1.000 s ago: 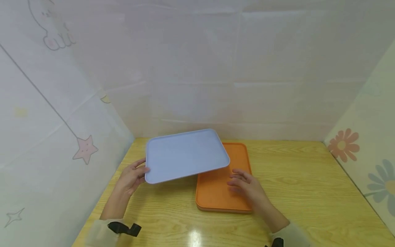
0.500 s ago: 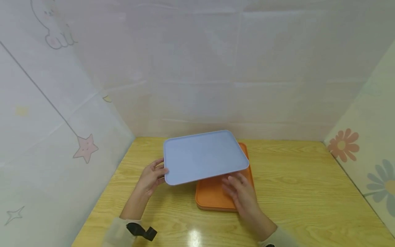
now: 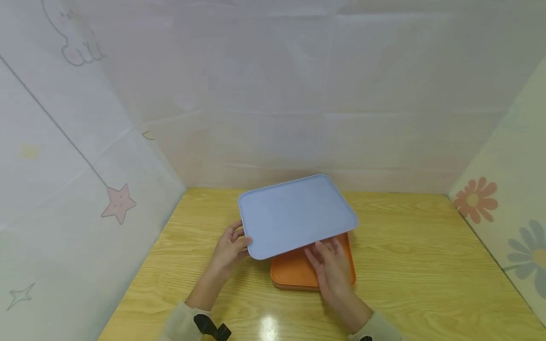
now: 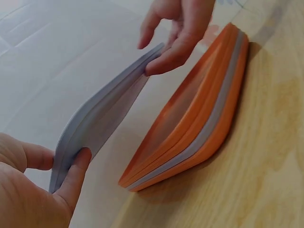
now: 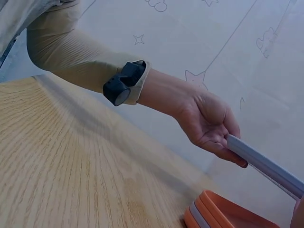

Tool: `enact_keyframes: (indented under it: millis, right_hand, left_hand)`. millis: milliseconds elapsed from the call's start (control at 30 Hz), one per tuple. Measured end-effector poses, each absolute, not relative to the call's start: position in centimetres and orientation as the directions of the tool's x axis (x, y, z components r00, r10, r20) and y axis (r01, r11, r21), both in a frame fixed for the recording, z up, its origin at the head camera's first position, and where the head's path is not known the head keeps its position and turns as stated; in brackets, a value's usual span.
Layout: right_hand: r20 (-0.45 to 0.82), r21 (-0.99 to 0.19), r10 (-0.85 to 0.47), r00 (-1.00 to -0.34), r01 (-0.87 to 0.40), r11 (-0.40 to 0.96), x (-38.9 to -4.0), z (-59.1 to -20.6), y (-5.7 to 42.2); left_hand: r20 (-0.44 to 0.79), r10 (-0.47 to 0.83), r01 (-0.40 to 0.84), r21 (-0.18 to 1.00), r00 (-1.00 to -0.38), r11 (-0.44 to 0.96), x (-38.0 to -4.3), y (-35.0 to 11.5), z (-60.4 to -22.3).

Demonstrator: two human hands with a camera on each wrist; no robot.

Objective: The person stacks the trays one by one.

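A light blue rectangular tray point(image 3: 298, 213) is held tilted above a stack of trays. My left hand point(image 3: 230, 246) pinches its left edge, thumb on the top face and fingers beneath, as the right wrist view also shows. At the tray's front edge is my right hand point(image 3: 334, 267). In the left wrist view, one fingertip of the right hand point(image 4: 183, 33) lies just under the rim, while another digit stands apart above it. An orange tray point(image 3: 294, 272) tops the stack, partly hidden by the blue one. A grey-blue layer point(image 4: 209, 133) shows between orange layers in the stack.
The stack rests on a wood-grain table point(image 3: 418, 265). A pale cloth backdrop point(image 3: 273, 94) rises behind it, with patterned side panels left and right. Black straps with small camera mounts point(image 3: 213, 327) sit on the sleeves at both wrists.
My left hand has carried the blue tray rightward, so it covers more of the orange stack. My right hand has shifted left and in to the tray's front edge.
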State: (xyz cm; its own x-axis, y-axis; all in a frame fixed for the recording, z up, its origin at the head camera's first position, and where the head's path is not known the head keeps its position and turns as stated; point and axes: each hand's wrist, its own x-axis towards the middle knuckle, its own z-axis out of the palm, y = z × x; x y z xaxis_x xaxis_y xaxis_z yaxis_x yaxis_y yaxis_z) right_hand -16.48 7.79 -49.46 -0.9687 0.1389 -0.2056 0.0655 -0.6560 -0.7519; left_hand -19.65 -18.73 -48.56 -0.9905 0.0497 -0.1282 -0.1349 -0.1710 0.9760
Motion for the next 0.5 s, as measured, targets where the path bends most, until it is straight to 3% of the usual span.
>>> enact_keyframes:
  millis: [233, 500]
  right_hand:
    - [-0.231, -0.8, 0.203, -0.952, 0.066, -0.597, -17.2, -49.2, 8.2]
    - [-0.232, -0.817, 0.228, -0.946, 0.062, -0.573, -18.0, -48.7, 9.2]
  left_hand:
    - [-0.092, 0.011, -0.093, 0.992, -0.996, -0.088, -18.6, -15.9, -49.1]
    - [-0.057, -0.011, -0.056, 0.994, -0.998, -0.092, -17.7, -13.8, -49.7]
